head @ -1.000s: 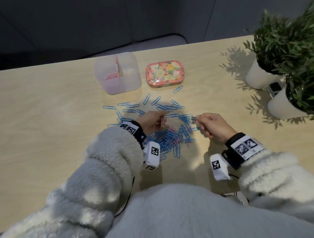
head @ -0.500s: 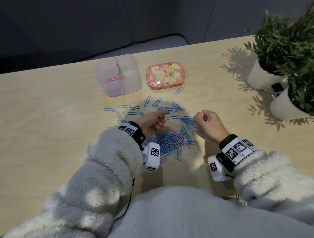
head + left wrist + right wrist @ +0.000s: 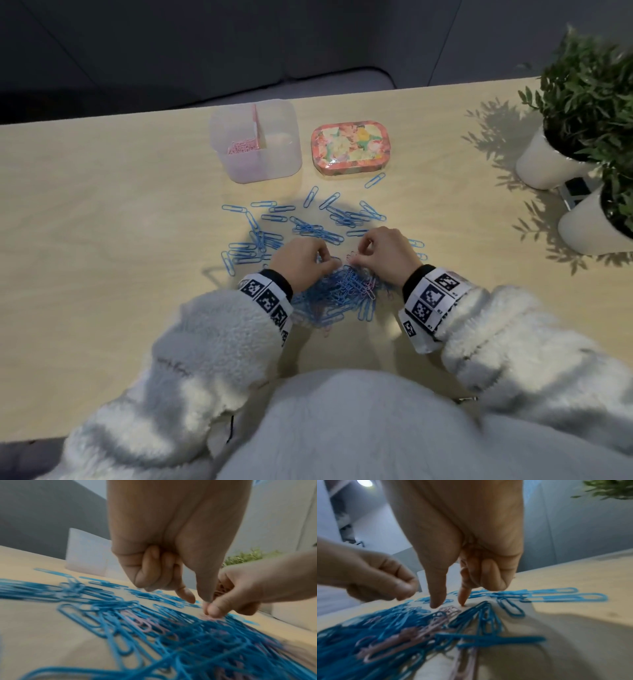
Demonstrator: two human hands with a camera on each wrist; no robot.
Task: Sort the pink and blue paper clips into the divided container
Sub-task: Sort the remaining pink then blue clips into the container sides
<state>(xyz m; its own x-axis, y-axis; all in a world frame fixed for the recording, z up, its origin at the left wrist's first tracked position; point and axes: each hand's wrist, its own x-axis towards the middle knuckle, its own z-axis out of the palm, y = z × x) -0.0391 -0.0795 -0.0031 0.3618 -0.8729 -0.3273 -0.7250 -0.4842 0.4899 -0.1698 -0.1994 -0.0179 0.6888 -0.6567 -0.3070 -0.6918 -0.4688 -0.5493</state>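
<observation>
A heap of blue and pink paper clips (image 3: 339, 291) lies in front of me, with loose blue clips (image 3: 308, 228) spread beyond it. My left hand (image 3: 325, 262) hovers at the heap's far edge. Its thumb and forefinger point down and its other fingers are curled; the pink clips it held a second ago are hidden. Beside it, my right hand (image 3: 449, 604) pinches a pink clip (image 3: 450, 610) with thumb and forefinger. The divided clear container (image 3: 263, 164) stands further back, with pink clips (image 3: 241, 147) in its left compartment.
A floral tin (image 3: 351, 145) sits right of the container, with one blue clip (image 3: 375, 180) near it. Two white plant pots (image 3: 555, 157) (image 3: 596, 226) stand at the right edge, with a small dark device (image 3: 575, 192) between them. Bare wood lies left of the clips.
Both hands drew back toward me onto the heap and came close together. The right hand moved left and lowered its thumb and forefinger onto a pink clip.
</observation>
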